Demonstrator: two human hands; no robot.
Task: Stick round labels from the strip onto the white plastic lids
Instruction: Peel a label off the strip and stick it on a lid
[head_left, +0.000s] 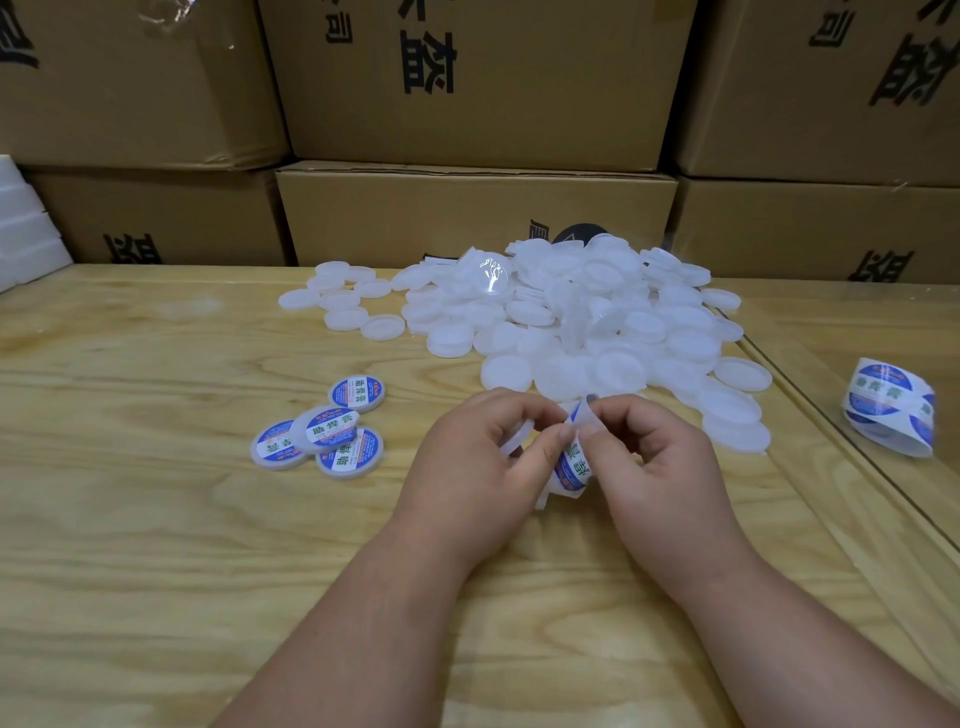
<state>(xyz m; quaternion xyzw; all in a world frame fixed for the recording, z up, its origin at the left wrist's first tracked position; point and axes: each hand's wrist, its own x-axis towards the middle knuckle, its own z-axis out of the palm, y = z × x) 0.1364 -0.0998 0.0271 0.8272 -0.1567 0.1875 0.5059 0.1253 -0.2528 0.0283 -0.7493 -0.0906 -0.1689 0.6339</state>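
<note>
My left hand (475, 457) and my right hand (660, 467) meet over the middle of the wooden table (156, 545). Between their fingertips is a short strip of round blue-and-white labels (571, 465), pinched by both hands and curling downward. A white plastic lid (517, 439) is tucked under my left fingers, mostly hidden. Just behind the hands lies a large heap of plain white lids (582, 317). Several labelled lids (324, 434) lie in a small cluster to the left.
A loose roll of label strip (891, 408) lies at the right, beyond a seam in the table. Stacked cardboard boxes (467, 104) wall off the back edge. White foam pieces (26, 228) sit at the far left.
</note>
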